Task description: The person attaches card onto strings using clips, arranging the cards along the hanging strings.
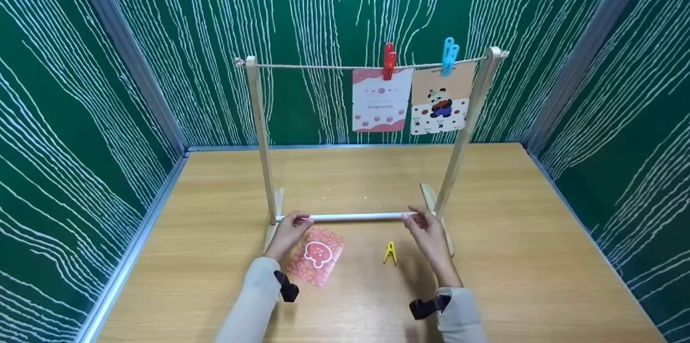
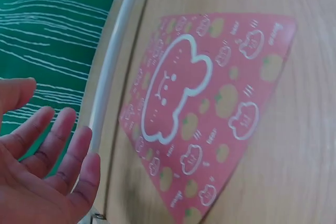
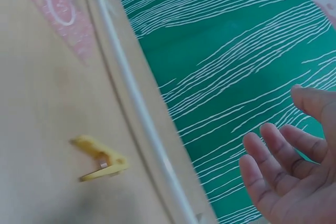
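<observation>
My left hand (image 1: pixel 289 234) and right hand (image 1: pixel 428 232) are near the rod (image 1: pixel 356 217), fingers loose and apart, gripping nothing. The card (image 1: pixel 318 254) is on the table (image 1: pixel 512 256) by my left, the clip (image 1: pixel 390 249) nearer my right. Best: lift card by one edge, unbent; squeeze clip squarely.

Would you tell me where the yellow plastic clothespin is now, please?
In the head view, the yellow plastic clothespin lies on the light wooden table, right of the pink patterned card and nearer the camera than the long white rod.

Booth-like workspace: green streaked walls (image 1: pixel 307 116), metal posts (image 1: pixel 128 52), wooden tabletop (image 1: pixel 517 256).
</observation>
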A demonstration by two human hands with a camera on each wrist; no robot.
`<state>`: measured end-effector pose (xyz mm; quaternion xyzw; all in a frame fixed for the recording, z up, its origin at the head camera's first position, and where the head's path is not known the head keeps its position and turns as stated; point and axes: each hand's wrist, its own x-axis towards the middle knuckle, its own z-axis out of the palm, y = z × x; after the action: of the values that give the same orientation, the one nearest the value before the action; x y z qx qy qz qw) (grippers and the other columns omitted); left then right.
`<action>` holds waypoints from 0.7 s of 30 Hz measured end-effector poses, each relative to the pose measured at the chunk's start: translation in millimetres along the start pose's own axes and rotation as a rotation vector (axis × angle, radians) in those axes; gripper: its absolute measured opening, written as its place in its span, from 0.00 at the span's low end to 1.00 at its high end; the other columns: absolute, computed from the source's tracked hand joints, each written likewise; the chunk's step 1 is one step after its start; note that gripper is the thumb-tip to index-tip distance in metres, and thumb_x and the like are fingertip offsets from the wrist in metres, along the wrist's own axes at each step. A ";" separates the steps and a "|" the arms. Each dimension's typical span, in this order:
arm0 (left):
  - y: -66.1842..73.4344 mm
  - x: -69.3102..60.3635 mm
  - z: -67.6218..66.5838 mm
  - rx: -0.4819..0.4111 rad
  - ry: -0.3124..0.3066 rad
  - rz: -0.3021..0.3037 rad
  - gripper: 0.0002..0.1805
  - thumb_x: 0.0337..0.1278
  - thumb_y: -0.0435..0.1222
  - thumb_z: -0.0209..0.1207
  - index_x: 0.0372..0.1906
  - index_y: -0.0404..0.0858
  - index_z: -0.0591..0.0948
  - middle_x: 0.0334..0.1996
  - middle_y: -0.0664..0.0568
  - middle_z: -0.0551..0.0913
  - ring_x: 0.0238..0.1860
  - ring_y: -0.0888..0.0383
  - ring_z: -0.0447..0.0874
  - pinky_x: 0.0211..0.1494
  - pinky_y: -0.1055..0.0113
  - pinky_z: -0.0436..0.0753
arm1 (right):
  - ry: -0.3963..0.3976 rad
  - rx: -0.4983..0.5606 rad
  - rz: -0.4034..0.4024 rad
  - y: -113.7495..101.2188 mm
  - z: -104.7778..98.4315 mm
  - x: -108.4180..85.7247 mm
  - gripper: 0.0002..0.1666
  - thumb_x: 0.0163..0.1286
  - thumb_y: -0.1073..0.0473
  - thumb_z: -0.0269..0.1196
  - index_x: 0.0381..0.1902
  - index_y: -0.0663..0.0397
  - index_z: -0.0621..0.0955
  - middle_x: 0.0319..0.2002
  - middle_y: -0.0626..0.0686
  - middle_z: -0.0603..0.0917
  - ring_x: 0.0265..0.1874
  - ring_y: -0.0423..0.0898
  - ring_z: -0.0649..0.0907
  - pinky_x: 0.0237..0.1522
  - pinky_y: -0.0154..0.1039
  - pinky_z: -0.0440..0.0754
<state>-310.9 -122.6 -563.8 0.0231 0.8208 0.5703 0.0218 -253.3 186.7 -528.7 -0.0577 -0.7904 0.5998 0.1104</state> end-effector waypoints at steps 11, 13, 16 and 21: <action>-15.9 -6.2 1.9 0.099 -0.008 -0.065 0.21 0.53 0.35 0.61 0.50 0.26 0.75 0.39 0.41 0.79 0.41 0.52 0.77 0.43 0.65 0.76 | -0.058 -0.061 0.122 37.2 11.9 -14.0 0.24 0.70 0.55 0.60 0.57 0.65 0.73 0.41 0.58 0.79 0.37 0.45 0.78 0.39 0.36 0.78; -18.7 -6.0 2.2 0.114 -0.004 -0.070 0.21 0.53 0.35 0.61 0.49 0.26 0.75 0.40 0.41 0.79 0.41 0.52 0.77 0.44 0.64 0.77 | -0.068 -0.066 0.138 42.3 14.0 -16.8 0.25 0.70 0.54 0.59 0.57 0.65 0.73 0.40 0.58 0.79 0.37 0.47 0.79 0.38 0.37 0.79; -23.3 -4.8 1.7 0.122 -0.006 -0.086 0.20 0.53 0.35 0.62 0.48 0.26 0.75 0.40 0.40 0.79 0.42 0.52 0.78 0.46 0.62 0.77 | -0.084 -0.080 0.149 48.8 16.7 -20.1 0.25 0.70 0.53 0.59 0.57 0.66 0.72 0.38 0.57 0.79 0.34 0.49 0.80 0.35 0.37 0.79; -28.9 -4.4 -1.7 0.116 -0.009 -0.102 0.19 0.55 0.34 0.62 0.48 0.25 0.75 0.40 0.39 0.79 0.42 0.51 0.78 0.47 0.60 0.78 | -0.108 -0.162 0.161 59.6 19.9 -23.6 0.27 0.71 0.51 0.58 0.58 0.66 0.71 0.42 0.61 0.80 0.38 0.50 0.81 0.38 0.37 0.78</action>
<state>-307.0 -134.5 -590.3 -0.0150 0.8524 0.5199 0.0533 -237.7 179.2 -593.5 -0.0974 -0.8338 0.5432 0.0143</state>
